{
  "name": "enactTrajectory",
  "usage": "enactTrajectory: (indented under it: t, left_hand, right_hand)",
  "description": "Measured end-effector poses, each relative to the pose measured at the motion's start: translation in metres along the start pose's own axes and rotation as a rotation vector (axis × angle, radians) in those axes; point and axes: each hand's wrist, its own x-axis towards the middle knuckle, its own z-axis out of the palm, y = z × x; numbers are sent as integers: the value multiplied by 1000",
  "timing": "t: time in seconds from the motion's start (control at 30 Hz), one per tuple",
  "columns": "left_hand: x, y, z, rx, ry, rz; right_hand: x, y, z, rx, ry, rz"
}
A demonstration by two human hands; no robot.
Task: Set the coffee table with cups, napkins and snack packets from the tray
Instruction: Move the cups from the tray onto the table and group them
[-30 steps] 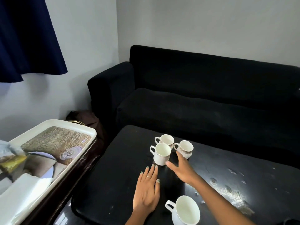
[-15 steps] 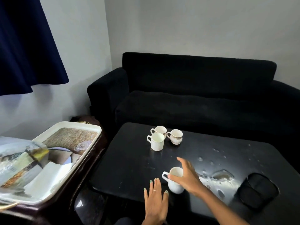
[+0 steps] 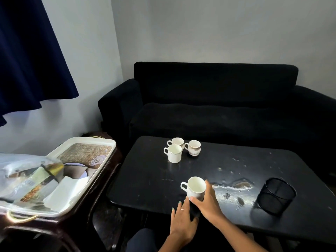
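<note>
My right hand (image 3: 207, 201) grips a white cup (image 3: 195, 186) at the near edge of the black coffee table (image 3: 145, 182), thumb in front and fingers behind it. Flat on the table edge just left of that cup lies my left hand (image 3: 181, 219), fingers straight. Three more cups stand together at the far left: a plain white cup (image 3: 174, 153), a second white cup (image 3: 176, 141) behind it, and a patterned cup (image 3: 194, 147). Left of the table, a white tray (image 3: 105, 159) holds white napkins (image 3: 63, 193) and clear snack packets (image 3: 27, 179).
A black mesh pen holder (image 3: 276, 195) stands at the table's near right. The tabletop is scuffed and peeling around its middle right. A black sofa (image 3: 218, 106) runs behind the table. The tray sits on a dark wooden side table (image 3: 87, 206). A navy curtain (image 3: 27, 51) hangs top left.
My right hand drew back from the three far cups and took hold of the near cup. My left hand slid back to the table's near edge. The view pulled back.
</note>
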Motion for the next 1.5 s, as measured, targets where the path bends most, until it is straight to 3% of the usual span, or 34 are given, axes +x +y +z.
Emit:
enactTrajectory:
  t: [0.17,0.47,0.67,1.1,1.5]
  left_hand:
    - [8,3,0,-20,20,10]
    - [46,-13,-19,99,182,-14]
    - [77,-21,-20,98,308,-13]
    - [165,-20,-43,159,522,-125]
    - [201,-30,-47,184,642,-211]
  right_hand:
    - [5,3,9,-21,82,-4]
    - [45,8,19,21,95,-24]
    - [81,2,28,83,192,-11]
    - [147,10,45,-45,393,-46]
    - [179,13,48,-143,414,-132]
